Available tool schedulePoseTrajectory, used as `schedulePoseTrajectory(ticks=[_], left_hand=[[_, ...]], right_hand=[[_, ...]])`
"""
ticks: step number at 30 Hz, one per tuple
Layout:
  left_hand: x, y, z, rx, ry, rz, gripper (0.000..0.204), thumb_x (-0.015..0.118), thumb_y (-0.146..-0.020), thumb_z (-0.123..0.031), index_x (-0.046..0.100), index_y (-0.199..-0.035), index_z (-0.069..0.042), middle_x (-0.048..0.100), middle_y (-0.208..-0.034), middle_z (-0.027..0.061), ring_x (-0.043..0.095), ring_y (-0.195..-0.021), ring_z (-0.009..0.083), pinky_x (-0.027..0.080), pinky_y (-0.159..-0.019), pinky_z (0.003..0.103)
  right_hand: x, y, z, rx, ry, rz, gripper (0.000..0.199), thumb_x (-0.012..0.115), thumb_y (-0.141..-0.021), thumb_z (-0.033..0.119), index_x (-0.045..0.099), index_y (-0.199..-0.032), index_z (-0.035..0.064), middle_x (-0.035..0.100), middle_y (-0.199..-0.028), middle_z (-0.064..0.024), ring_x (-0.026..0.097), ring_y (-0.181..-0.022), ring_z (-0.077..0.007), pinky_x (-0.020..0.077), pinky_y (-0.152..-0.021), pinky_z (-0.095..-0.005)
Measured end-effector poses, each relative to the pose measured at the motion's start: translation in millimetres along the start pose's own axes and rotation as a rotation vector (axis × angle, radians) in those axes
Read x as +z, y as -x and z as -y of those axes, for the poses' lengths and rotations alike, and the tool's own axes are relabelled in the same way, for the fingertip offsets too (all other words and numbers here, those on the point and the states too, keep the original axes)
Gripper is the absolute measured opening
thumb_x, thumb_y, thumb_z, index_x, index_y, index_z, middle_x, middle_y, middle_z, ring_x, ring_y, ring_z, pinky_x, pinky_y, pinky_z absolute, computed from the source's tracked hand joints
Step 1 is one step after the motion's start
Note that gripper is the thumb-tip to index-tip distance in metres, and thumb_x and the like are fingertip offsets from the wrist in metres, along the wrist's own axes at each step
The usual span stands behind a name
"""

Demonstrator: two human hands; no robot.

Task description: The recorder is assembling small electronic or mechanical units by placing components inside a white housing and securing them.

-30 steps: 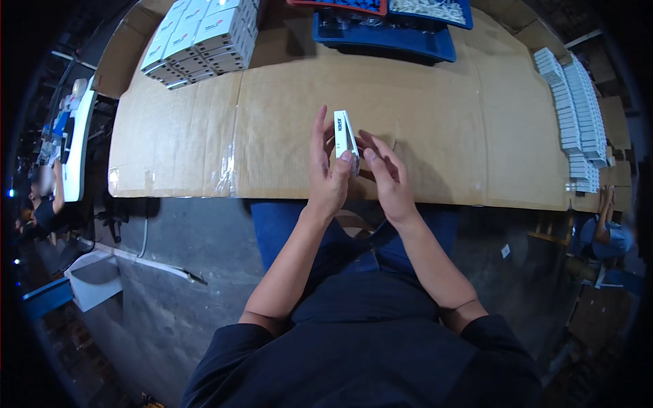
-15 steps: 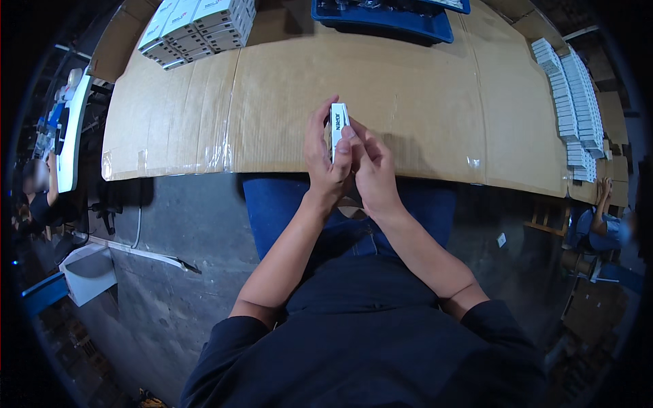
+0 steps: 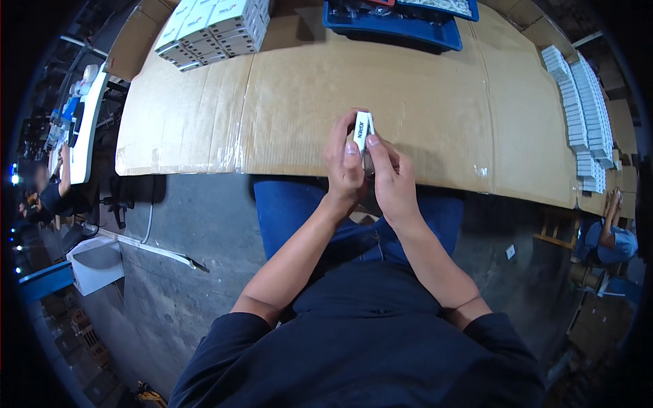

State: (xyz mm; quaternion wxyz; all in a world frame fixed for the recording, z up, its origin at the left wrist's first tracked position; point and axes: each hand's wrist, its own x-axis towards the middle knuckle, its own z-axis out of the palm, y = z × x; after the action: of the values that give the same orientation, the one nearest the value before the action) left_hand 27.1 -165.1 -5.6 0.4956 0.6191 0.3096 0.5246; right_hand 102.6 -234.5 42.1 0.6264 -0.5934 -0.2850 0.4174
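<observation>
A small white box with dark print stands nearly upright between my hands, just above the table's near edge. My left hand wraps its left side, with the thumb against the lower front and the fingers behind. On the other side my right hand grips the box, thumb and fingertip pressed at its right edge. A thin dark line runs down that edge; whether it is an opened flap I cannot tell. The bottom of the box is hidden by my fingers.
Cardboard covers the table. White boxes are stacked at the far left, and blue trays with small parts stand at the far middle. Rows of white boxes line the right end. Other people work at both sides.
The box now leans slightly to the right, and more of its right edge shows. My right thumb has shifted from its front to that edge. The whole view has shifted a little.
</observation>
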Motion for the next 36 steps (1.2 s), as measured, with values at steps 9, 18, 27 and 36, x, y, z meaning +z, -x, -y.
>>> schedulePoseTrajectory(ticks=[9,18,27,36], left_hand=[[7,-10,3,-0.032,0.081,0.014,0.077,0.041,-0.098,-0.061,0.057,-0.133,0.006,0.067,-0.115,0.0167,0.064,-0.105,0.0249,0.051,-0.093,0.038],[0,-11,18,-0.204,0.430,0.031,0.072,0.040,-0.102,-0.058,0.057,-0.139,0.002,0.065,-0.124,0.0134,0.063,-0.112,0.0227,0.053,-0.091,0.036],[2,-67,10,-0.452,0.614,0.059,0.047,0.038,-0.113,-0.033,0.041,-0.152,-0.008,0.063,-0.132,0.0179,0.063,-0.118,0.0219,0.053,-0.103,0.038],[-48,-83,55,-0.039,-0.534,0.203,0.046,0.056,-0.108,-0.032,0.051,-0.147,-0.008,0.042,-0.154,0.0247,0.044,-0.143,0.0394,0.025,-0.121,0.061]], right_hand=[[-6,-9,13,0.073,0.013,-0.003,0.041,0.060,-0.108,0.030,0.070,-0.130,-0.0034,0.074,-0.108,-0.0035,0.062,-0.096,-0.0082,0.0476,-0.083,-0.0256],[-41,-30,8,0.208,0.148,0.088,0.046,0.063,-0.105,0.039,0.073,-0.127,-0.0006,0.074,-0.111,-0.0097,0.067,-0.100,-0.0140,0.0537,-0.083,-0.0311],[-93,-93,-29,0.085,0.071,-0.049,0.034,0.057,-0.107,0.024,0.068,-0.123,-0.0039,0.072,-0.100,-0.0056,0.065,-0.090,-0.0125,0.0552,-0.078,-0.0327],[-85,-120,-28,-0.249,0.666,-0.204,0.033,0.061,-0.103,0.016,0.063,-0.132,-0.0006,0.071,-0.112,-0.0183,0.070,-0.099,-0.0301,0.0562,-0.088,-0.0431]])
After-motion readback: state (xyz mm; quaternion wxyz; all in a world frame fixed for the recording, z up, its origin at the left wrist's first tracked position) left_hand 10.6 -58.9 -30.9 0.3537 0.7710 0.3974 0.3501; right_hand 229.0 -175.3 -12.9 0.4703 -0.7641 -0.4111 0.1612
